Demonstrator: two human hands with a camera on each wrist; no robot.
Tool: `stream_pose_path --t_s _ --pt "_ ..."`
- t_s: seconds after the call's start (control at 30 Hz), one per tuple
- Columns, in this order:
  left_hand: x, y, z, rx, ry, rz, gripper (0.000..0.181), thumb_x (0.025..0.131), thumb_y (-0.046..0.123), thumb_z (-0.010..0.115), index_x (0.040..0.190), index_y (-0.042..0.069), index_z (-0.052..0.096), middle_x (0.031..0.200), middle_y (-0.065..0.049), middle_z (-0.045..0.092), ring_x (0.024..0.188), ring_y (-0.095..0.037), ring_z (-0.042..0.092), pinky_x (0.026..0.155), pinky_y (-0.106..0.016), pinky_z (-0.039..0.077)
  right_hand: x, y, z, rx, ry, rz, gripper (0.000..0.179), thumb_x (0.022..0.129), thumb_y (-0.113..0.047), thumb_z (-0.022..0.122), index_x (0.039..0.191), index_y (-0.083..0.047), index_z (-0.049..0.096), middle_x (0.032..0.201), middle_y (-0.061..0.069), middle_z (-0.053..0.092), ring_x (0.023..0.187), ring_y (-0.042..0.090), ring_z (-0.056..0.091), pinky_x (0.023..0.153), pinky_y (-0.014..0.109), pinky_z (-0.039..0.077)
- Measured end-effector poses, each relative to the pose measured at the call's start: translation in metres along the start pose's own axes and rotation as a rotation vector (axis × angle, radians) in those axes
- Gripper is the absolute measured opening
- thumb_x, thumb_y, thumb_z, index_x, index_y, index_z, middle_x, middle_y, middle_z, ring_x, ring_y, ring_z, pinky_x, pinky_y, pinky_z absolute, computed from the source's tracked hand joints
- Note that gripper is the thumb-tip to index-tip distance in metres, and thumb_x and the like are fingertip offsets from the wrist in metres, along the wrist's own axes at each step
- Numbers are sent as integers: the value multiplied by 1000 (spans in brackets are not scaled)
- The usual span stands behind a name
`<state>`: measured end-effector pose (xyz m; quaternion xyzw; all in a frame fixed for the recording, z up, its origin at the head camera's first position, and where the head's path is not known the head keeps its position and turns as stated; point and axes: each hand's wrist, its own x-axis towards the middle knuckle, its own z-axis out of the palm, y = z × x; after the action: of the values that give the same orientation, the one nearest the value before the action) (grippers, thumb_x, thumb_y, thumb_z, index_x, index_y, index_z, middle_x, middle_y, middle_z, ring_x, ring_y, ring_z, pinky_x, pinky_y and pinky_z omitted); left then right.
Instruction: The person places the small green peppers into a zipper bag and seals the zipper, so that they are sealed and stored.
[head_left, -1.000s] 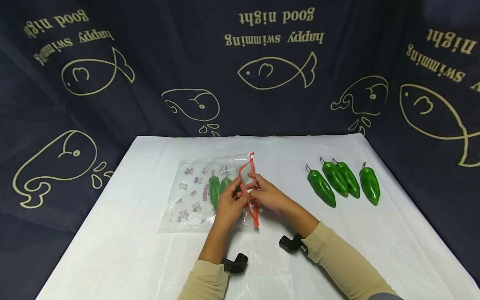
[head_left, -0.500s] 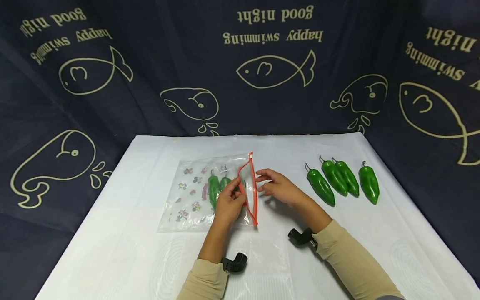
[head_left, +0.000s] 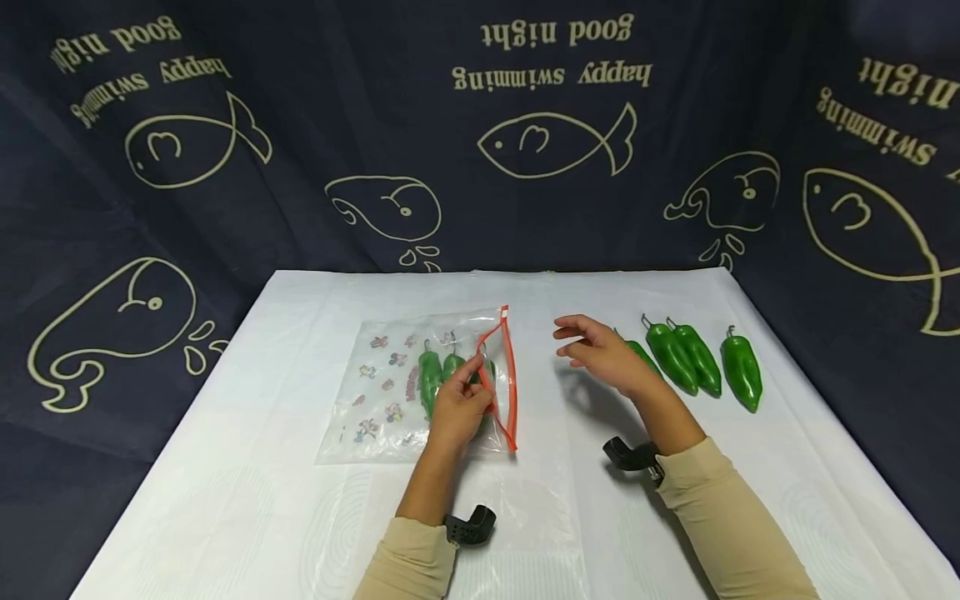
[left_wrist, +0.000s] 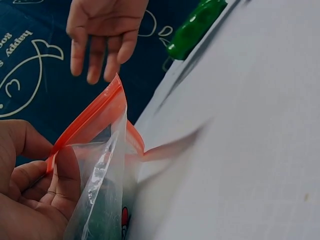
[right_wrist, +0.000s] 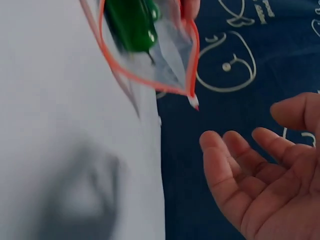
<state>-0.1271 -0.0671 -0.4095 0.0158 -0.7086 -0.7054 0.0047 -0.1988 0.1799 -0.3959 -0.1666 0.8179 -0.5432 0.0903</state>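
A clear zip bag [head_left: 348, 429] with a red zip edge and small printed figures lies on the table, its mouth facing right and gaping. Green peppers [head_left: 430, 377] show inside through the plastic. My left hand [head_left: 459, 408] pinches the near lip of the red edge between thumb and fingers; the left wrist view shows this grip [left_wrist: 37, 180] closely. Above the table, between the bag and the loose peppers, my right hand [head_left: 603, 354] hangs with relaxed, slightly bent fingers and holds nothing. It partly hides the nearest loose green pepper [head_left: 641, 357].
More loose green peppers [head_left: 671, 358] lie at the right of the white table [head_left: 300, 517], one pepper [head_left: 741, 371] a little apart. A dark curtain [head_left: 420, 92] with fish drawings stands behind the table. A flat clear sheet [head_left: 517, 533] lies at the front.
My right hand has left the bag's mouth and moved right toward the loose peppers. The left hand keeps its pinch on the bag, which has hardly moved.
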Motion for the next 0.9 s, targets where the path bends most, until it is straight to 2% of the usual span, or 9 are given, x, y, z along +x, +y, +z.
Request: stream_pose_path --t_s 0.17,0.27,0.33,0.57,0.73,0.9 --pt "1 -3 1 -28 -4 7 62 80 -13 53 141 -5 51 70 -1 52 61 -6 45 55 -18 43 -7 10 -19 -224 22 -34 43 99 -7 54 142 -2 48 135 21 55 119 37 57 94 49 49" --pt "3 -4 1 -50 -12 6 62 81 -13 52 142 -5 49 70 -1 52 62 -6 47 57 -19 45 -13 14 -31 -302 21 -34 41 99 -8 54 140 -3 50 135 23 55 119 39 57 95 52 48" --pt "4 -5 0 -52 -10 5 62 81 -13 52 143 -6 48 70 -1 52 62 -6 47 57 -20 47 -16 16 -38 -324 11 -39 41 99 -8 54 140 -2 50 135 24 54 118 40 57 95 53 48" --pt "23 -39 1 -50 17 1 65 80 -11 54 143 4 52 70 1 53 61 -6 48 57 -21 48 -28 22 -59 -372 -2 -40 44 100 -13 57 141 0 47 135 25 53 118 41 56 94 53 48" --pt "22 -39 3 -46 14 30 64 80 -10 55 143 4 53 71 1 52 61 -6 46 55 -19 46 -34 27 -72 -419 44 -13 46 98 -13 60 140 2 48 135 26 53 118 42 56 94 57 47" --pt "21 -37 2 -76 24 10 63 81 -12 55 142 4 54 69 0 51 60 -7 45 54 -18 44 -38 30 -83 -478 47 20 52 96 -17 64 141 4 47 140 26 49 119 44 54 94 58 47"
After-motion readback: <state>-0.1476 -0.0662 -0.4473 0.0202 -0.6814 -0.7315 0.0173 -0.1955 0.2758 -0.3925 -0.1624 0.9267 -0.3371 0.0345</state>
